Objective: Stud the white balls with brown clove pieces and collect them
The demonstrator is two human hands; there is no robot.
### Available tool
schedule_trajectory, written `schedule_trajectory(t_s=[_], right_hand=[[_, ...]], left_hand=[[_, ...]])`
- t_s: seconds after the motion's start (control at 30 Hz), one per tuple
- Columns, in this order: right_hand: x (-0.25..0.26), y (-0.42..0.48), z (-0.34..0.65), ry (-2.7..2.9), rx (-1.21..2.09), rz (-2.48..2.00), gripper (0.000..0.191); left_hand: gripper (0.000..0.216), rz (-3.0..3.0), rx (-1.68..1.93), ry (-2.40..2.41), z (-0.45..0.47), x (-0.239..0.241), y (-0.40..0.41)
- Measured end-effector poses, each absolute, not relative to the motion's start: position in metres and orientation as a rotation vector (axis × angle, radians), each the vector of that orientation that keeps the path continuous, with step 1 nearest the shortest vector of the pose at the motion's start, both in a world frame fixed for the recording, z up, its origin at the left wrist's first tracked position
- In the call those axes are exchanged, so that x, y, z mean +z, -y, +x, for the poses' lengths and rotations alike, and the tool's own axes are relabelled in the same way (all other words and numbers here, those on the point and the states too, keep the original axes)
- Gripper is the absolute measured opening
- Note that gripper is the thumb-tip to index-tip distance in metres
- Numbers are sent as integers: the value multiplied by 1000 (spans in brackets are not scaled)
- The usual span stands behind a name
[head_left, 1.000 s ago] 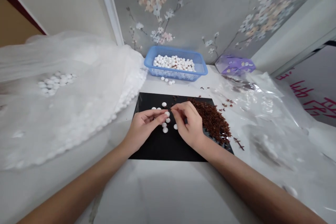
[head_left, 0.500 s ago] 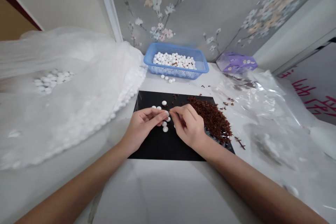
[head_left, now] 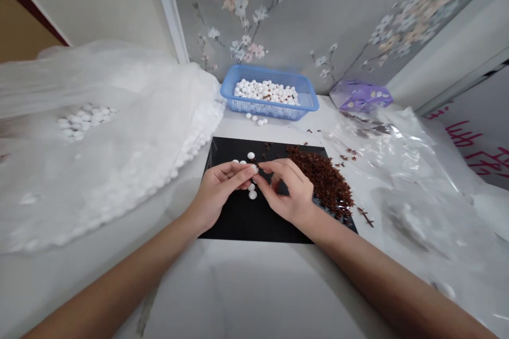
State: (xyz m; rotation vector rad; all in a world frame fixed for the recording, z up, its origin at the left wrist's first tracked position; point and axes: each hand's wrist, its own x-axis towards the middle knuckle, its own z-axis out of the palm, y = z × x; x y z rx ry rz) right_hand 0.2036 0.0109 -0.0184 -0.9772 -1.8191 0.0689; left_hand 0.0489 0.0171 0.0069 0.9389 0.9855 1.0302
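Note:
My left hand holds a small white ball between thumb and fingertips, over a black board. My right hand meets it from the right. Its thumb touches the ball's lower right side, and its curled index finger is just above, at a tiny dark brown piece. How that piece sits against the ball is too small to make out. More white balls lie on the board around the left fingertips, partly hidden by them. A heap of brown star-shaped pieces covers the board's right side.
A blue basket of white balls, some with brown bits, stands against the wall, with several balls before it. On the left, a big translucent white bag bulges with balls. Clear plastic bags and a purple package lie to the right.
My right thumb has moved up to the ball, and the right thumb and index fingertips are further apart. The view has shifted slightly. My left hand still holds the ball.

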Motion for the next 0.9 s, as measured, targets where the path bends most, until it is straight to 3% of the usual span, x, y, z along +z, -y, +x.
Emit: schedule_trajectory(t_s=[0.9], right_hand=[[-12,-13,200,1908,52,-914,15]], left_hand=[[10,938,1055,-984,46,4,-17]])
